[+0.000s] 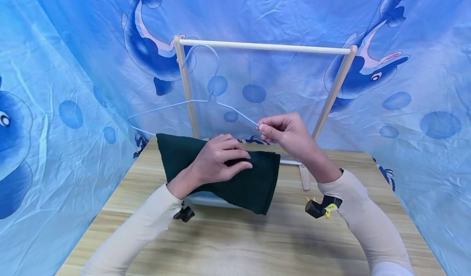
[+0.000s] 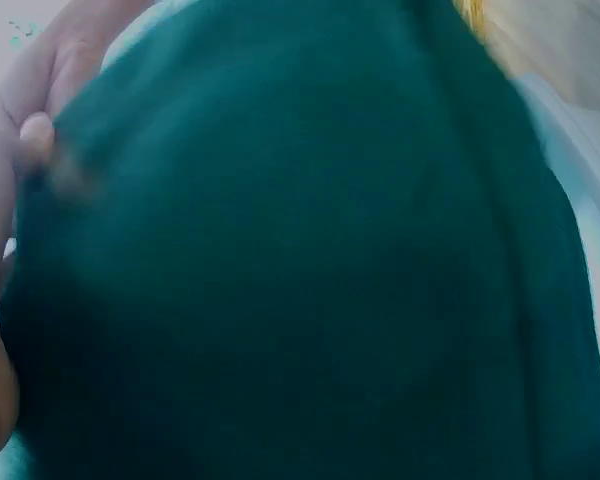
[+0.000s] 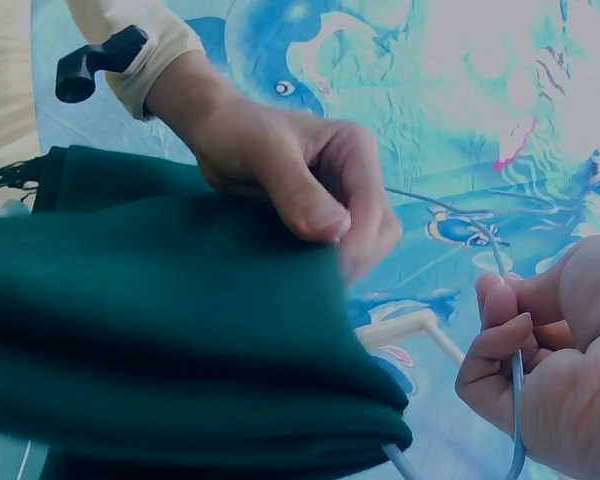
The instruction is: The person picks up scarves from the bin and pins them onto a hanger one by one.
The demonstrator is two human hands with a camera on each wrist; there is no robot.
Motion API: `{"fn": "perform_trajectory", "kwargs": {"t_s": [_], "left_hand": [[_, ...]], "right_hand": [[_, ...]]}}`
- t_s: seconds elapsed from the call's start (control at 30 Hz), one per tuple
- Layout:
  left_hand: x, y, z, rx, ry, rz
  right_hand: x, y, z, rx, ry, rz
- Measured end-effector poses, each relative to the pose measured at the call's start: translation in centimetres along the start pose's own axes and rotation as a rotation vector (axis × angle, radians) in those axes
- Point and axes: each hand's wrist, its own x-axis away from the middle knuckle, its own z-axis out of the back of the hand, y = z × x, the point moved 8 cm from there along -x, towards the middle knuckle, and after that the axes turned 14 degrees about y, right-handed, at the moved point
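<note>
A light blue wire clothes hanger (image 1: 173,105) is held up at a tilt, its hook uppermost. My right hand (image 1: 285,135) pinches the hanger's right shoulder between thumb and fingers. Over the hanger's lower part hangs a dark green folded cloth (image 1: 254,182), which hides the lower bar in the head view. My left hand (image 1: 220,157) lies over the upper edge of the cloth; in the right wrist view the left hand's thumb and curled fingers (image 3: 310,210) grip that edge. Green cloth (image 2: 310,250) fills most of the left wrist view.
Behind the hands stands a rack with wooden posts (image 1: 335,92) and a white top rail (image 1: 265,46). A pale container (image 1: 213,200) sits partly hidden beneath the cloth on the wood-grain table (image 1: 235,247). Blue dolphin-printed sheeting (image 1: 250,6) surrounds the table.
</note>
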Motion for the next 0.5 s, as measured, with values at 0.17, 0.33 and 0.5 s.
{"fn": "perform_trajectory", "kwargs": {"t_s": [0.17, 0.33, 0.5], "left_hand": [[0.3, -0.8, -1.1, -0.150, -0.106, 0.095], [0.5, -1.3, -1.6, -0.249, -0.179, 0.082], [0.8, -1.7, -1.6, -0.231, -0.210, 0.087]], "right_hand": [[0.3, -0.2, -0.1, 0.004, -0.019, -0.004], [0.3, -0.2, 0.0, 0.007, -0.015, -0.017], [0.3, 0.0, 0.3, 0.016, -0.021, -0.005]]}}
